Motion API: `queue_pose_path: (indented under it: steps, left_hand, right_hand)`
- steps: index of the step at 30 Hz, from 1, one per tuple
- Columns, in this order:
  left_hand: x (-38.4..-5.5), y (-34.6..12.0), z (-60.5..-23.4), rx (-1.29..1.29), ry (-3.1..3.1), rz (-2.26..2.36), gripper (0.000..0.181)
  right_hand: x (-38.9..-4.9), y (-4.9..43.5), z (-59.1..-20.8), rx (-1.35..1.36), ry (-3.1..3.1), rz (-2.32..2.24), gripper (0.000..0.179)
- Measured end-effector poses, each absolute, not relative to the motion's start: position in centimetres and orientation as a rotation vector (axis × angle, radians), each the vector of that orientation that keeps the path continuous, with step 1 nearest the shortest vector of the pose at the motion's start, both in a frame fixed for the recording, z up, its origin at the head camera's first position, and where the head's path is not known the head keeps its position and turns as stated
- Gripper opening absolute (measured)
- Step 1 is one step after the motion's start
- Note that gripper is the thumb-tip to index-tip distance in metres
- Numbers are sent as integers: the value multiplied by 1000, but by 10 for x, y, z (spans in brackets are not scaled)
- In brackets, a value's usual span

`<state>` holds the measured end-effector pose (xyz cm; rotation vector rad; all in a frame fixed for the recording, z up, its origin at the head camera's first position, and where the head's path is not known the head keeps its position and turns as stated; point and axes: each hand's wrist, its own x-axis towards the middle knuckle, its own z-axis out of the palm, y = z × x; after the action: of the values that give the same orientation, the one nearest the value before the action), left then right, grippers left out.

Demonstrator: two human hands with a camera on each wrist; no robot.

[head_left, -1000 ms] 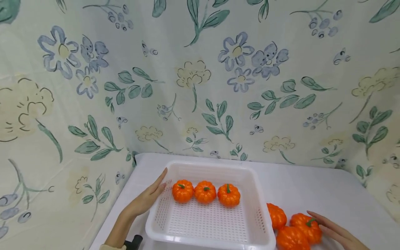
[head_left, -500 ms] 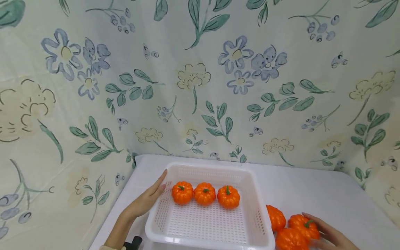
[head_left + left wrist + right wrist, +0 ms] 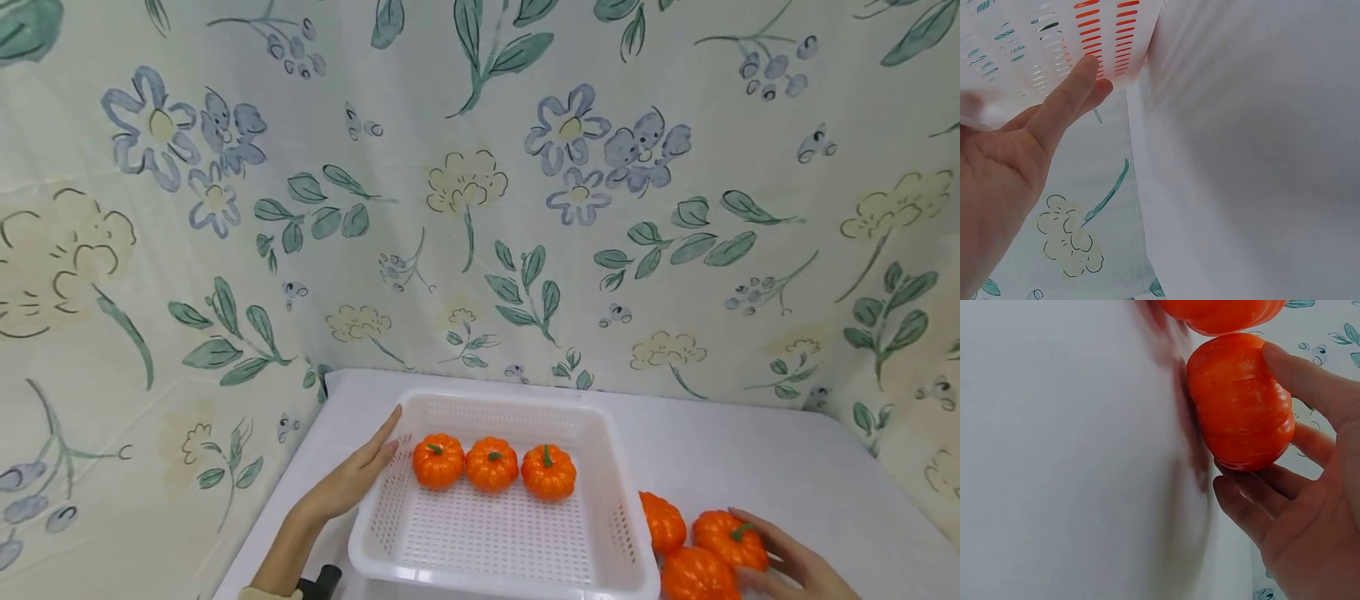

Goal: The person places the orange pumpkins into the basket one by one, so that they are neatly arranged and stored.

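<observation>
My right hand (image 3: 798,568) grips a small orange pumpkin (image 3: 723,537) with a green stem at the right of the table. In the right wrist view, the thumb lies on one side of this pumpkin (image 3: 1241,403) and the fingers curl round the other. Two more pumpkins sit beside it, a front one (image 3: 699,575) and one against the basket (image 3: 663,522). My left hand (image 3: 337,487) lies with straight fingers along the left wall of a white plastic basket (image 3: 450,577). Its fingers touch the slotted wall (image 3: 1054,25) in the left wrist view.
Inside the basket, three pumpkins stand in a row: left (image 3: 438,462), middle (image 3: 492,465) and right (image 3: 549,473). A white cloth covers the table (image 3: 712,442). Behind it hangs a floral curtain (image 3: 480,275). A dark object (image 3: 322,582) shows at the left wrist.
The right hand has moved left onto the pumpkin, and its fingers have come round it. That pumpkin shifted very slightly. The left hand and the basket have stayed in place.
</observation>
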<state>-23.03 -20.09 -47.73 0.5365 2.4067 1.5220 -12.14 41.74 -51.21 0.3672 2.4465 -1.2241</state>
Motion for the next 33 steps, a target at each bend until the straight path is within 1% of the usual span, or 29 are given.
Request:
queue_pose_path:
  steps: [7,12,20,27,30,33]
  left_hand:
    - [-230,-200,-476,519,2408,1527,61]
    - [-230,-200,-477,528,2405,1527,61]
    - [-231,-199,-478,509,2419,1518,61]
    - [-230,-199,-480,502,2419,1530,61]
    - [-230,-199,-480,500,2418,1536,61]
    - [-230,-198,-480,504,2418,1533,61]
  right_hand:
    - [-133,414,-489,311,2511,-1159,98]
    - [-141,410,-476,210,2584,-1130,92]
    - [-154,397,-461,-62,2887,-1017,79]
    - [-170,377,-440,-389,2963,-1141,68]
    - [-179,363,-426,-471,2917,-1193,68]
    - [-188,346,-413,-493,2861,-1211,70]
